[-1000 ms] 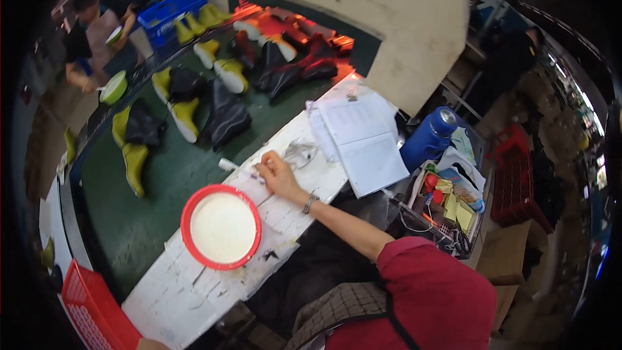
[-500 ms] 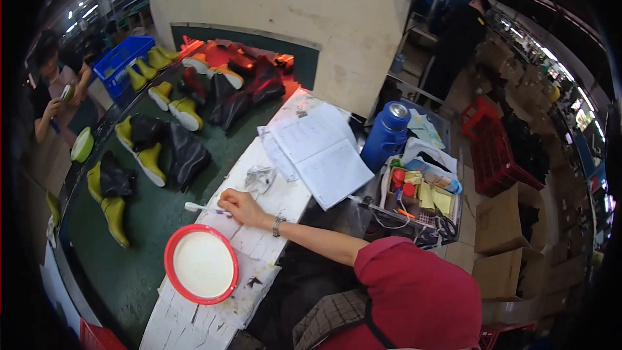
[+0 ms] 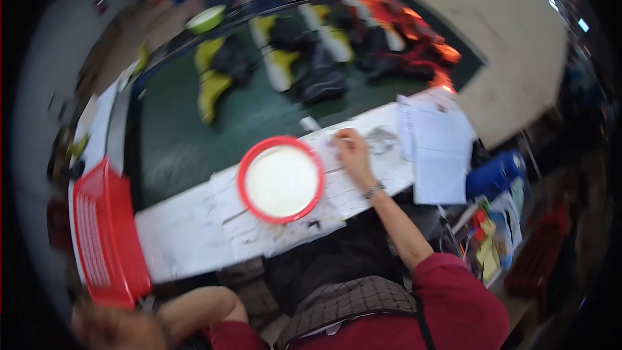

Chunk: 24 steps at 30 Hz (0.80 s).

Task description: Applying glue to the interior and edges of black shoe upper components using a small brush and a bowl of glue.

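My right hand (image 3: 352, 150) is closed around a thin-handled brush (image 3: 310, 124) whose white head points up and left, above the white bench board. Left of this hand sits a round bowl with a red rim (image 3: 242, 181), filled with a white liquid. Blurred by motion, my left hand (image 3: 120, 328) is low at the left, just below a red slatted basket (image 3: 107, 233); its fingers cannot be made out. Beyond the board, yellow-green and black boots (image 3: 217, 84) lie on a dark green belt (image 3: 170, 146).
Papers (image 3: 444, 149) lie at the board's right end, next to a blue flask (image 3: 495, 175) and a tray of small items (image 3: 486, 240). A pale panel (image 3: 518, 39) rises at the far right, with red light beneath. Across the belt, a person's hands hold something near a green bowl (image 3: 206, 19).
The view has swung left, bringing the red basket and my blurred left hand into sight. My right hand still grips the brush beside the bowl.
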### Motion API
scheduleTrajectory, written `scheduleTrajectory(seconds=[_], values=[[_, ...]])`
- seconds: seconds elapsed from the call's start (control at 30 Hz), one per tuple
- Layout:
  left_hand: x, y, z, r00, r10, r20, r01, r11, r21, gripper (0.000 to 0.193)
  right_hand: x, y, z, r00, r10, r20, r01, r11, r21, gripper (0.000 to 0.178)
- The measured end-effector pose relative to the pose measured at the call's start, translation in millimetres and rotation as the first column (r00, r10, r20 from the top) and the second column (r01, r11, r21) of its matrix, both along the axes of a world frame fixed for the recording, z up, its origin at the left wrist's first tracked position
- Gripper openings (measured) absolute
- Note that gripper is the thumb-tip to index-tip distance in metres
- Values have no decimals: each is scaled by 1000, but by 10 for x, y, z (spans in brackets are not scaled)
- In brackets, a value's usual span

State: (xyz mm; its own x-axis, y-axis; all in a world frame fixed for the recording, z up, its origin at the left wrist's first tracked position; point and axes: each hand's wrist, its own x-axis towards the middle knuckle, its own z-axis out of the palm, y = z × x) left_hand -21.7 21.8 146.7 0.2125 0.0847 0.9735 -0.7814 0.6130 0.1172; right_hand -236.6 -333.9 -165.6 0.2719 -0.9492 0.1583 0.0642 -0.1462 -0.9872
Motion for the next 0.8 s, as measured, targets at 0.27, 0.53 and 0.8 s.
scheduleTrajectory(seconds=[0.27,0.53,0.8], values=[[-102,-355,-1466,890,237,-388,182,597,782,54,-37,80,-13,974,-51,-221,15,987,-161,22],[-367,489,-1592,660,413,-627,162,737,656,59,138,164,206,996,-1,-84,-5,998,-67,22],[-122,2286,-1443,-204,940,274,-235,-319,918,41,29,30,71,991,-36,-130,43,998,53,26]])
